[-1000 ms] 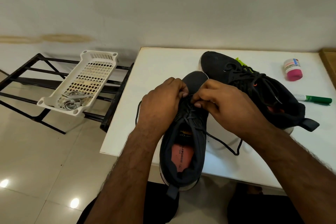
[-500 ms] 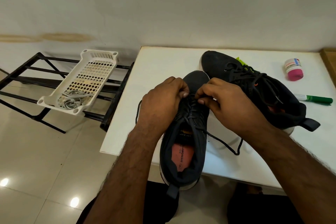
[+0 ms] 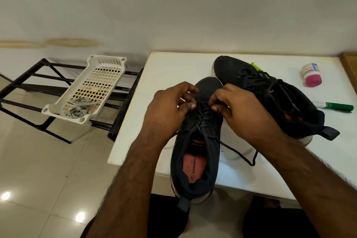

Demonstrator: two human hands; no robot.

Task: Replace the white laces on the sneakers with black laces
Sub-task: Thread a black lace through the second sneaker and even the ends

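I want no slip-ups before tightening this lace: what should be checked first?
1. Near sneaker steady on table: not ok, heel overhangs edge.
2. Left hand on black lace: cannot tell, grip hidden.
3. Right hand pinching lace: ok.
4. Loose lace end free on table: ok.
5. Far sneaker laced black: ok.
6. White laces set aside in basket: ok.

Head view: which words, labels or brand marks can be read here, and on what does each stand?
"MEMORY": on the orange insole of the near black sneaker; it runs on under the collar.
"CAN": yellow tongue label, partly hidden, uncertain.
Small pink-capped white bottle: label print too blurred.
Green marker pen: no readable text.
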